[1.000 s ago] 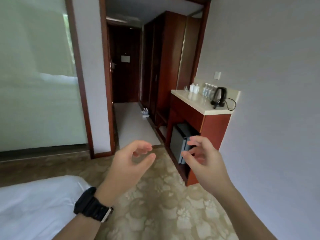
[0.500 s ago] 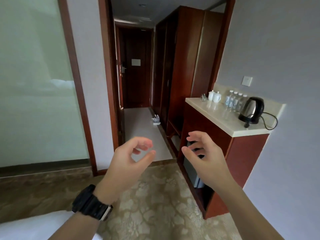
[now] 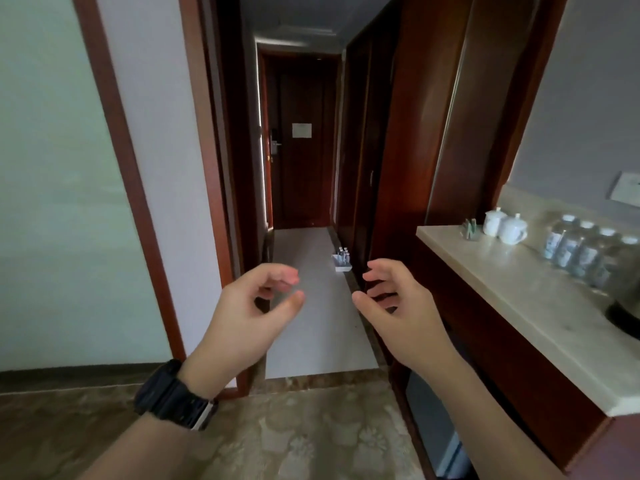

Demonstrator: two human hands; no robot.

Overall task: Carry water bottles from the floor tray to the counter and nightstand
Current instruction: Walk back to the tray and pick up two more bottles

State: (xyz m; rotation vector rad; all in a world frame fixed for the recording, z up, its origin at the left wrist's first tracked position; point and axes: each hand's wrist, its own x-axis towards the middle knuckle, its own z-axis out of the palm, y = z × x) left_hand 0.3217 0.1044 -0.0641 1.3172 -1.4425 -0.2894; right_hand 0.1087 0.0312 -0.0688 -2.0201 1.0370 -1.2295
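A small white floor tray (image 3: pixel 343 267) stands far down the hallway by the right wall, with a few water bottles (image 3: pixel 343 253) upright in it. Several more water bottles (image 3: pixel 581 252) stand on the beige counter (image 3: pixel 502 282) at the right. My left hand (image 3: pixel 254 313), with a black watch on its wrist, floats in front of me with loosely curled fingers and holds nothing. My right hand (image 3: pixel 398 308) hovers beside it, fingers relaxed and empty. Both hands are well short of the tray.
Two white lidded cups (image 3: pixel 504 225) and a black kettle (image 3: pixel 623 315) share the counter. A dark wardrobe (image 3: pixel 408 133) lines the hallway's right side, a closed door (image 3: pixel 299 140) ends it. A glass wall (image 3: pixel 52 185) is at the left. Patterned carpet lies underfoot.
The view has advanced toward the hallway; the counter and tray look nearer and the bed has left the view. Both hands stay raised and empty.
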